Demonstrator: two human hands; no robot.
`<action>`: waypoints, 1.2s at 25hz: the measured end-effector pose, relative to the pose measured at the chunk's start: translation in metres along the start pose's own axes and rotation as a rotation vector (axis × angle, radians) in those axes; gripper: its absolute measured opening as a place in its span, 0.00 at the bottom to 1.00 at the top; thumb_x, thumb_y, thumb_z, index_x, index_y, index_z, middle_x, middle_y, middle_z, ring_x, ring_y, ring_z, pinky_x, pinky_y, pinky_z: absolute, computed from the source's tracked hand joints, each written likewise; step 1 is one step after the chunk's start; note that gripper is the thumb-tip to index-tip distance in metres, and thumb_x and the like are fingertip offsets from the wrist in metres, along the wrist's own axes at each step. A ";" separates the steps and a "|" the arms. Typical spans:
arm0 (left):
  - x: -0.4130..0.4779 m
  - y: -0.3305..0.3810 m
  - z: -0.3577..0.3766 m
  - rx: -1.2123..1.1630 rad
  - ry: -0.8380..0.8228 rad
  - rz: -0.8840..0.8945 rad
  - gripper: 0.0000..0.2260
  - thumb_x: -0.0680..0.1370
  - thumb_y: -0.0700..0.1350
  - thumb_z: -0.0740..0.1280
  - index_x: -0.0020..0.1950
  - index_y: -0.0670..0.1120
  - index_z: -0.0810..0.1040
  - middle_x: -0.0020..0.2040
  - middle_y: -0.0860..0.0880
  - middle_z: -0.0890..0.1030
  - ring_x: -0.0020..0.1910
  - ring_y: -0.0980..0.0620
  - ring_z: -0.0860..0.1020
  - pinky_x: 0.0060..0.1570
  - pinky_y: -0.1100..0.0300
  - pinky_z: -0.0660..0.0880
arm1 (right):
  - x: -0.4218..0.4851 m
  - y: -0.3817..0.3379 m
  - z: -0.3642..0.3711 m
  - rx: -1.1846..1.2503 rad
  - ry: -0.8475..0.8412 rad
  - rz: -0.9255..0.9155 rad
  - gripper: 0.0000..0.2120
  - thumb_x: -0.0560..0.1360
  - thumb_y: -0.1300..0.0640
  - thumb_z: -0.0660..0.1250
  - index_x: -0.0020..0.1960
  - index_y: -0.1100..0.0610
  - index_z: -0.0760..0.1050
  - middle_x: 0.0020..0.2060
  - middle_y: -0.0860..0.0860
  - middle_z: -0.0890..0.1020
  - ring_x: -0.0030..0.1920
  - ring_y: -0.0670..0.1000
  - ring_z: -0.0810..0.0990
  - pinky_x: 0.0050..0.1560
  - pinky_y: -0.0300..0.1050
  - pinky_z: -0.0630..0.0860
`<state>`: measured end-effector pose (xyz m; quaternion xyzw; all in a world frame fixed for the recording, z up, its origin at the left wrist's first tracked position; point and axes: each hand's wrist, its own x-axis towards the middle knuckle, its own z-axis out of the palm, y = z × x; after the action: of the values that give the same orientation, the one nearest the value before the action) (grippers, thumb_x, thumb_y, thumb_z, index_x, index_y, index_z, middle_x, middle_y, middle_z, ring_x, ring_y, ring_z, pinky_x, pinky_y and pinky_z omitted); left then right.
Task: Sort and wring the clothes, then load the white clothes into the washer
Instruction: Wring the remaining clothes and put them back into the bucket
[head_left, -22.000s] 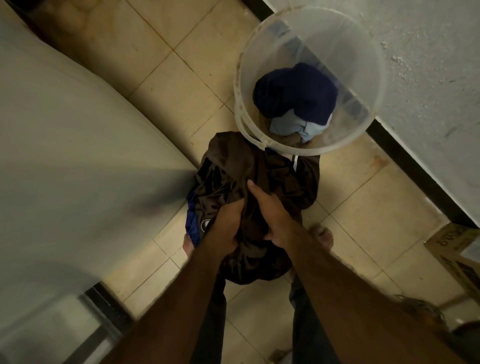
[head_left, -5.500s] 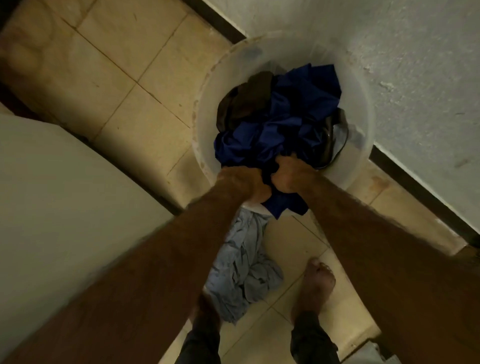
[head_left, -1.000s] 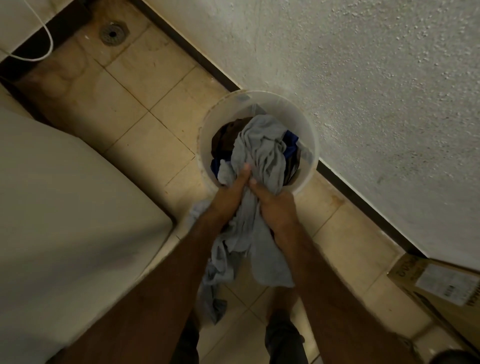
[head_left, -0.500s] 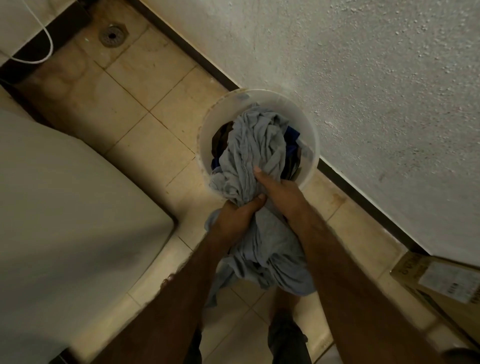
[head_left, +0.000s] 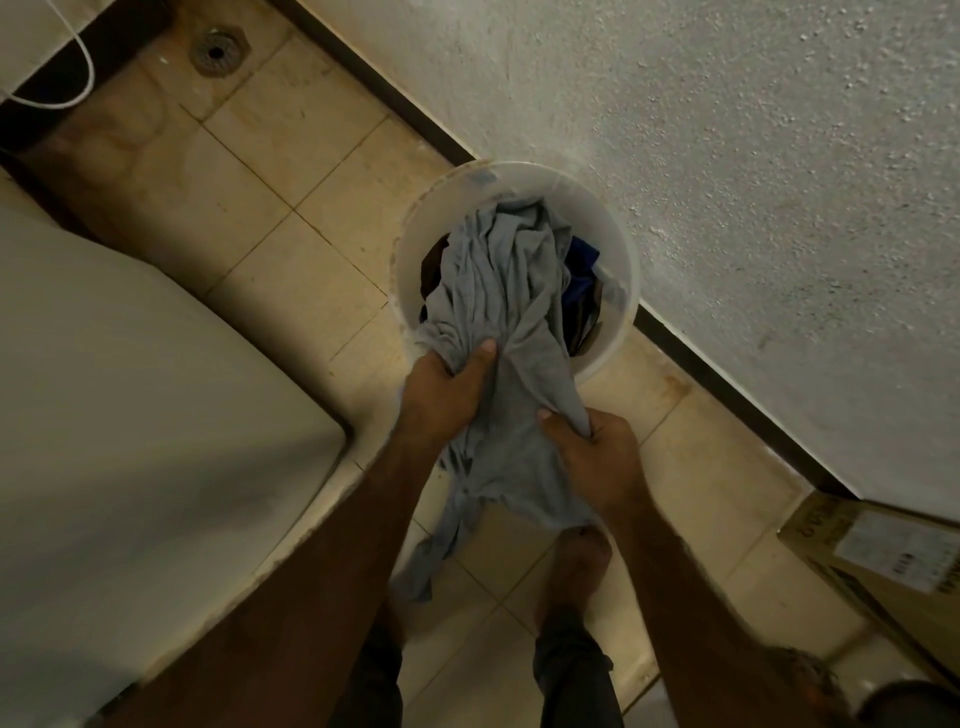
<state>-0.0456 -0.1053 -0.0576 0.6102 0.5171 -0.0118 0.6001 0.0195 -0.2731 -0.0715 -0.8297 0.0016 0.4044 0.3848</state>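
The grey garment (head_left: 498, 291) lies partly in the pale plastic bucket (head_left: 609, 228) and partly outside it: its upper part is bunched in folds over the bucket's contents, while the rest trails over the near rim and hangs down between the person's arms, a narrow end dangling just above the tiled floor (head_left: 249, 218). What kind of garment it is cannot be made out from the crumpled folds. The left hand (head_left: 441, 395) grips a gathered wad of it at the bucket's near rim, thumb pressed on top and the other fingers hidden beneath the cloth. The right hand (head_left: 592, 457) clutches another bunch lower down and nearer the body, fingers curled round the fabric so that only the knuckles and thumb show. Beneath the grey cloth only slivers of other clothes appear: a dark blue cloth (head_left: 579, 275) on the right side and something dark brown (head_left: 431, 265) on the left, both mostly covered. The bucket stands on the floor against the rough plastered wall (head_left: 727, 182). One bare foot (head_left: 576, 571) shows under the hanging cloth; the other is hidden behind the left forearm. To the left a white appliance (head_left: 130, 441) with a rounded corner is cut off by the frame's edge, so only its plain top is seen. A floor drain (head_left: 215, 49) and a loop of white cord (head_left: 78, 78) sit at the top left, and a cardboard box (head_left: 883, 561) is cropped at the right, its printing too blurred to read.
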 end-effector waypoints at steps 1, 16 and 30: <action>0.002 -0.002 -0.002 0.065 0.035 0.004 0.25 0.79 0.57 0.68 0.69 0.43 0.76 0.64 0.46 0.81 0.62 0.48 0.80 0.63 0.51 0.78 | -0.001 0.002 0.002 -0.080 0.044 -0.058 0.14 0.80 0.47 0.67 0.42 0.56 0.78 0.34 0.50 0.80 0.34 0.48 0.78 0.39 0.42 0.75; -0.048 -0.026 0.002 -0.047 0.125 0.194 0.14 0.84 0.52 0.59 0.61 0.46 0.80 0.54 0.51 0.84 0.57 0.53 0.82 0.57 0.58 0.80 | -0.026 -0.019 0.029 0.094 0.032 -0.203 0.26 0.76 0.35 0.63 0.70 0.47 0.69 0.58 0.42 0.78 0.58 0.39 0.78 0.54 0.30 0.73; -0.028 -0.011 -0.009 -0.031 0.018 0.168 0.08 0.81 0.47 0.68 0.49 0.42 0.81 0.42 0.47 0.84 0.42 0.56 0.84 0.45 0.60 0.82 | -0.015 -0.015 0.034 -0.014 0.264 -0.527 0.14 0.79 0.55 0.67 0.59 0.63 0.80 0.52 0.55 0.83 0.53 0.51 0.81 0.57 0.47 0.80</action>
<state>-0.0709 -0.1191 -0.0446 0.6422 0.4695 0.0523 0.6036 -0.0084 -0.2452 -0.0649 -0.8496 -0.1667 0.1789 0.4673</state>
